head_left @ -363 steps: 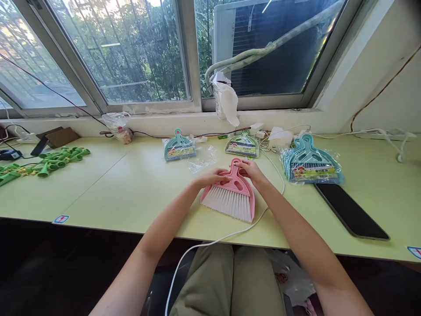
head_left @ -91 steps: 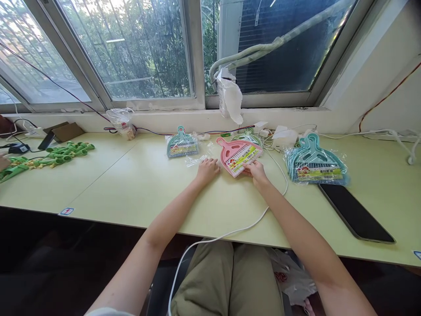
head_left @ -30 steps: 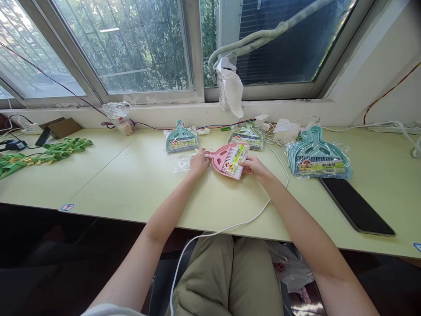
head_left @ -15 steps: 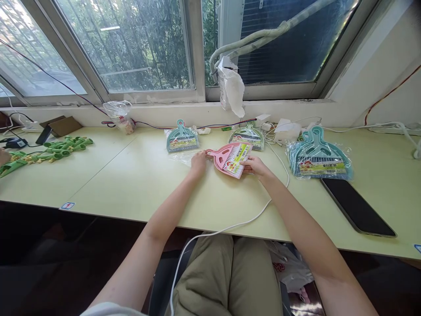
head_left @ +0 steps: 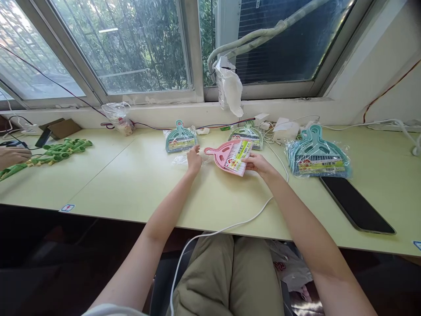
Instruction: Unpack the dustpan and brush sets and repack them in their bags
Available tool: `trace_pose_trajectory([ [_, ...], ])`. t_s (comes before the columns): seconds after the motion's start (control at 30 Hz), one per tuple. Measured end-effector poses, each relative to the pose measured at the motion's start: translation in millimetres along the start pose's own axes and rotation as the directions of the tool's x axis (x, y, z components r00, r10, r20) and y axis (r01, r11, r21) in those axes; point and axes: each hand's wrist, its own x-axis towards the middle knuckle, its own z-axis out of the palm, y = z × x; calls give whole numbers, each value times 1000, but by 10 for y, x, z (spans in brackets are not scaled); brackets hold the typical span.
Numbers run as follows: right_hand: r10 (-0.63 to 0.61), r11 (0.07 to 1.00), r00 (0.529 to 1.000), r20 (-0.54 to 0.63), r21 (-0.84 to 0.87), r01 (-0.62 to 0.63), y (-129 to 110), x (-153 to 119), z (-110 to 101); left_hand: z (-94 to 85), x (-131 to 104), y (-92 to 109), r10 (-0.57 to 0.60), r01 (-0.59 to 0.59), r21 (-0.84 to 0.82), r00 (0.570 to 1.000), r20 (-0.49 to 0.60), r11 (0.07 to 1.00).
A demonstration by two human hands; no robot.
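A pink mini dustpan (head_left: 221, 154) with a brush and printed label card lies flat over the table, its handle toward the left. My right hand (head_left: 258, 164) grips its right edge, closed on the brush and card side. My left hand (head_left: 194, 161) is just left of the handle, apart from it, with fingers loosely bent and parted. Under and beside this hand lies a clear plastic bag (head_left: 180, 160); whether the fingers touch it is hard to see. Behind stand a wrapped teal dustpan set (head_left: 180, 139) and a wrapped green dustpan set (head_left: 247, 134).
A stack of wrapped teal dustpans (head_left: 320, 151) sits at the right, beside a black phone (head_left: 357, 204). A white cable (head_left: 237, 224) crosses the table's front edge. At far left, another person's hand (head_left: 13, 157) is by green rolled pieces (head_left: 66, 150).
My left hand has let go of the pink handle and moved slightly left and away. My right hand keeps its hold. The other person's hand has come further into view.
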Motion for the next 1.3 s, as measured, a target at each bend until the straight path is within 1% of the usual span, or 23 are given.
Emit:
trace_pose_trajectory([
  [0.07, -1, 1000, 1000, -31, -5, 1, 19, 15, -20, -6, 24, -15, 5, -6, -44, 1000, -26, 999],
  [0.13, -18, 1000, 998, -52, -2, 18, 43, 27, -24, 2, 35, -15, 33, -36, -84, 999, -40, 996],
  [0.2, -43, 999, 998, -47, 7, 43, 68, 34, -4, 33, 25, 3, 88, -91, -117, 996, -31, 989],
  [0.27, -66, 998, 998, -24, 14, 66, 94, 36, 35, 78, -9, 38, 164, -162, -127, 986, 7, 979],
  [0.4, -118, 993, 992, 52, 17, 117, 146, 41, 98, 139, -102, 123, 315, -309, -77, 945, 90, 948],
  [0.53, -156, 988, 984, 91, 27, 155, 185, 51, 114, 134, -150, 161, 409, -410, -11, 906, 108, 912],
  [0.6, -194, 980, 979, 62, 53, 191, 199, 54, 134, 132, -166, 173, 454, -457, 2, 882, 124, 889],
  [0.63, -218, 974, 976, 28, 74, 215, 206, 55, 150, 132, -180, 184, 482, -486, 7, 868, 122, 874],
  [0.7, -265, 954, 963, -57, 127, 270, 218, 55, 185, 132, -219, 223, 535, -538, 30, 842, 69, 842],
  [0.73, -285, 942, 954, -96, 157, 297, 221, 55, 198, 130, -243, 247, 548, -548, 53, 836, 13, 835],
  [0.77, -302, 928, 945, -126, 186, 321, 223, 55, 207, 124, -265, 273, 546, -541, 83, 836, -57, 837],
  [0.83, -328, 902, 931, -161, 238, 360, 218, 54, 205, 103, -291, 308, 487, -466, 145, 847, -212, 873],
  [0.9, -341, 883, 923, -179, 275, 380, 203, 52, 184, 76, -271, 300, 372, -327, 186, 868, -328, 927],
  [0.93, -342, 879, 921, -185, 284, 383, 194, 49, 170, 64, -242, 276, 300, -244, 194, 886, -353, 950],
  [0.97, -339, 879, 922, -187, 287, 382, 184, 45, 158, 53, -203, 242, 224, -164, 191, 909, -353, 968],
  [1.0, -334, 883, 924, -185, 282, 376, 174, 39, 149, 45, -159, 199, 145, -89, 178, 934, -328, 980],
  [1.03, -329, 890, 928, -177, 271, 367, 165, 32, 142, 39, -114, 155, 70, -27, 152, 956, -284, 988],
  [1.1, -320, 907, 936, -149, 239, 348, 146, 13, 137, 37, -39, 77, -38, 49, 58, 983, -180, 997],
  [1.13, -318, 914, 939, -133, 220, 340, 137, 3, 137, 39, -14, 51, -58, 59, 3, 989, -137, 998],
  [1.2, -318, 927, 942, -106, 174, 332, 116, -14, 138, 41, 6, 29, -34, 25, -93, 994, -100, 995],
  [1.23, -320, 932, 942, -96, 148, 332, 105, -21, 136, 41, 5, 31, -5, -8, -119, 995, -104, 993],
  [1.3, -328, 937, 942, -74, 98, 334, 81, -30, 128, 32, -7, 45, 49, -66, -122, 989, -140, 990],
])
